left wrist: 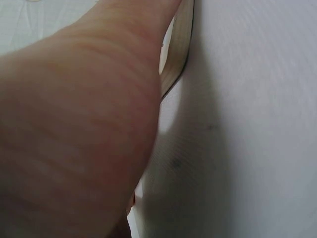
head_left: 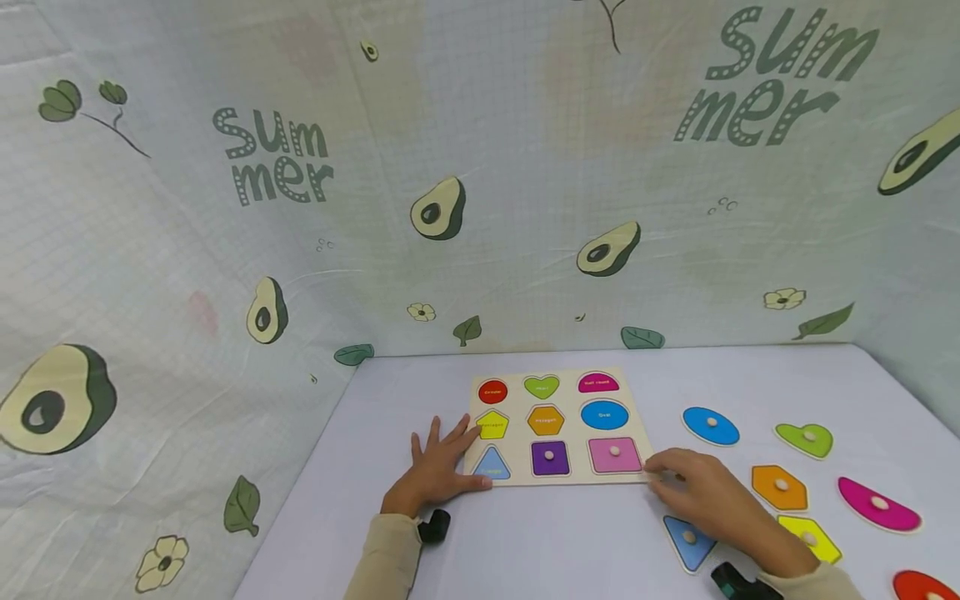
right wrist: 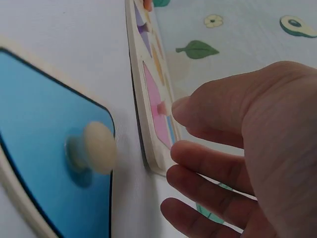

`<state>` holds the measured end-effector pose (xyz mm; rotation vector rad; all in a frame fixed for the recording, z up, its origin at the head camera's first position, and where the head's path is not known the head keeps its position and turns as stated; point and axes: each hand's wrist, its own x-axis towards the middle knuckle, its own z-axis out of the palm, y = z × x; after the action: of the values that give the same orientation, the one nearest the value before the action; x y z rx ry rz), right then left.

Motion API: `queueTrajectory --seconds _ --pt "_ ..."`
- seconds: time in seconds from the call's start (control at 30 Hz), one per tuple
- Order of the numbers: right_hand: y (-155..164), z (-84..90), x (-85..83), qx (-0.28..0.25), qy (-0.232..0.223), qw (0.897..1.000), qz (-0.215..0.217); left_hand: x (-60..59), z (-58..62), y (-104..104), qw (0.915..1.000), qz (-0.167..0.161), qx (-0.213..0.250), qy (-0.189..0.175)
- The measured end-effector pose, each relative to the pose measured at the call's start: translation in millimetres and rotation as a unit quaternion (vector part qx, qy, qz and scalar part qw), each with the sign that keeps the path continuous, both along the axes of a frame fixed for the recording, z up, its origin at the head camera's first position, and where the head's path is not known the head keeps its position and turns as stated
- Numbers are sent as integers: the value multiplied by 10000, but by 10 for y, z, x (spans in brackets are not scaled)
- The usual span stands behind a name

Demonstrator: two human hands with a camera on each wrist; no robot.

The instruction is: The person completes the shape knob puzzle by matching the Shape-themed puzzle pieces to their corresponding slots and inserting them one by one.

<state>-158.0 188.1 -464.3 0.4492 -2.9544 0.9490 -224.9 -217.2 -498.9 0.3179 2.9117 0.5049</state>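
A pale wooden shape puzzle board (head_left: 519, 442) lies flat on the white table. A purple square piece (head_left: 551, 468) and a pink rectangle piece (head_left: 600, 467), each with a knob, sit in its front row. My left hand (head_left: 433, 473) rests with spread fingers at the board's left edge, its thumb along the front left corner. At the front right corner, my right hand (head_left: 701, 492) has its fingers loosely bent; the right wrist view shows thumb and fingers apart, with nothing between them. Partly under that hand in the head view lies a blue triangle piece (head_left: 681, 533).
Loose knobbed pieces lie on the right: a blue oval (head_left: 697, 421), green heart (head_left: 795, 437), orange hexagon (head_left: 767, 479), yellow pentagon (head_left: 821, 546), magenta half round (head_left: 896, 515) and red circle (head_left: 911, 583). A printed cloth (head_left: 510, 275) hangs behind the table.
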Motion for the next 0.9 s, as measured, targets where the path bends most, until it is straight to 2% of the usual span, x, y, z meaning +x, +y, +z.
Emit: queueTrajectory --seconds 0.13,0.27,0.4,0.7,0.9 --pt "100 -11 34 228 -190 9996 39 5 -3 0 10000 -24 19 16" --pt "194 -51 86 499 -157 9985 153 13 -5 0 10000 -10 -16 2" --pt "272 -95 152 514 -63 9985 195 15 2 -3 10000 14 -20 -1" --pt "405 -129 189 619 -451 9958 494 -7 -42 -21 10000 -19 -73 -1" --pt "467 -159 188 714 -315 9944 712 -11 -29 -13 10000 -8 -59 1"
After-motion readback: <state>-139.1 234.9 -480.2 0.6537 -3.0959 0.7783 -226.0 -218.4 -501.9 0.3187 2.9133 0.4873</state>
